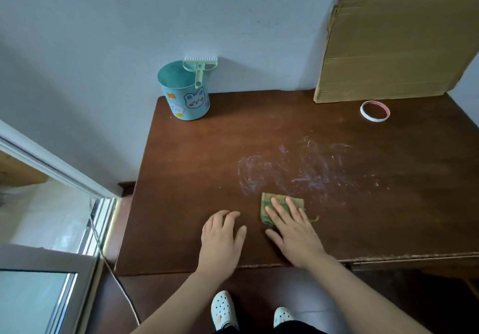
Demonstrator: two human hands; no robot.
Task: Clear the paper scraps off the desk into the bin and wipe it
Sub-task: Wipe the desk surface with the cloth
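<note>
A green and yellow cloth [267, 208] lies flat on the brown wooden desk [197, 168] near its front edge. My right hand [293, 232] presses on the cloth with straight, spread fingers. My left hand [223, 238] rests palm down on the bare desk just left of the cloth, its fingers slightly bent and holding nothing. Whitish smear marks [298, 170] spread across the middle of the desk beyond the cloth. A small teal bin [184, 95] with cartoon stickers stands at the far left corner, with a pale green brush [199, 68] propped on its rim. No paper scraps show on the desk.
A large cardboard sheet [396, 43] leans against the wall at the back right. In front of it a tape roll [375, 111] lies flat on the desk. A window frame [62, 170] and a thin cable [108, 263] run along the left of the desk.
</note>
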